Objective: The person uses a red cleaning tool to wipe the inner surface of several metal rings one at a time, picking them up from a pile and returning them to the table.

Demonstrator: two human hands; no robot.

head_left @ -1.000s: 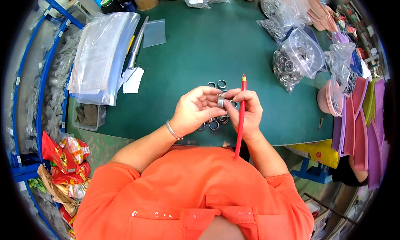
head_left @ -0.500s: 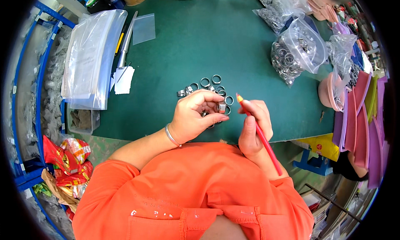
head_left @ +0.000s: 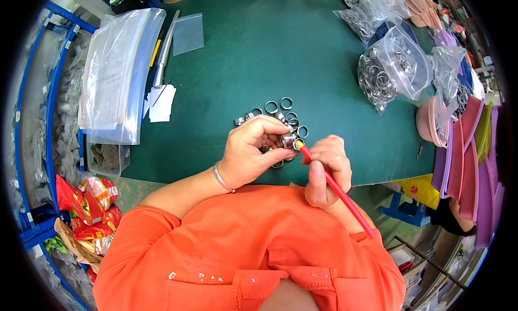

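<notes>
Pinching a ring (head_left: 286,141) between thumb and fingers, the left hand (head_left: 248,143) is nearly closed, apparently gripping so that the side toward the right is exposed. The right hand (head_left: 330,168) curls closed round a red pencil (head_left: 345,199), thumb against it, perhaps for steadiness; the yellow tip slants far and left to the ring, though whether they touch I cannot tell. Loose rings (head_left: 280,116) lie just beyond and around the left fingers on the green table (head_left: 232,68), likely placed within easy reach. A bag (head_left: 376,76) of more rings sits at the far right, while plastic sleeves (head_left: 116,68) and a metal rod (head_left: 166,49) lie left, probably out of the arms' way.
</notes>
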